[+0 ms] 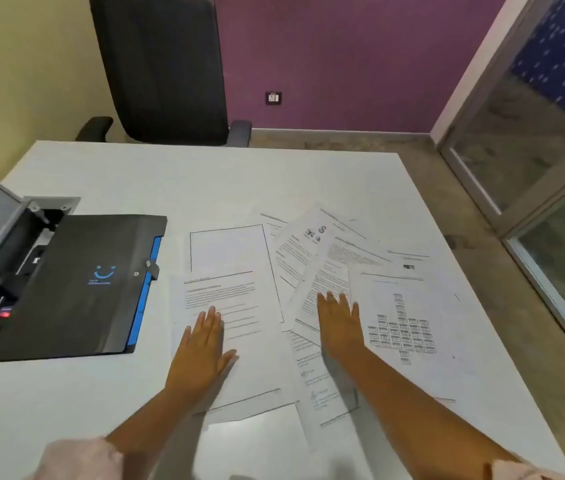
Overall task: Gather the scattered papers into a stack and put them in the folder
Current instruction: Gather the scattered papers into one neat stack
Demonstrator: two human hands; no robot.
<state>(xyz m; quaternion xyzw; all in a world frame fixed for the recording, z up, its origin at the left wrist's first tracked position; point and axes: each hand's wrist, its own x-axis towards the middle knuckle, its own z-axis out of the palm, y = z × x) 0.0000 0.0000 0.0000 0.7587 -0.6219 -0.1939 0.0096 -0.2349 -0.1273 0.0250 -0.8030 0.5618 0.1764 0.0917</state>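
Both hands lay flat with fingers straight, the left hand (201, 351) and the right hand (341, 323) pressing on the papers (239, 306) scattered at the table (135, 168) centre, with the closed folder (77, 289) at nine o'clock.

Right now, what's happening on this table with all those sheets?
A person is starting to tidy loose papers that lie spread and overlapping on a white table. The left hand rests flat on one printed sheet, and the right hand lies flat on another further right. Neither has lifted anything yet. A black folder with a blue edge lies shut to the left, apart from the papers, so nothing is stacked or filed.
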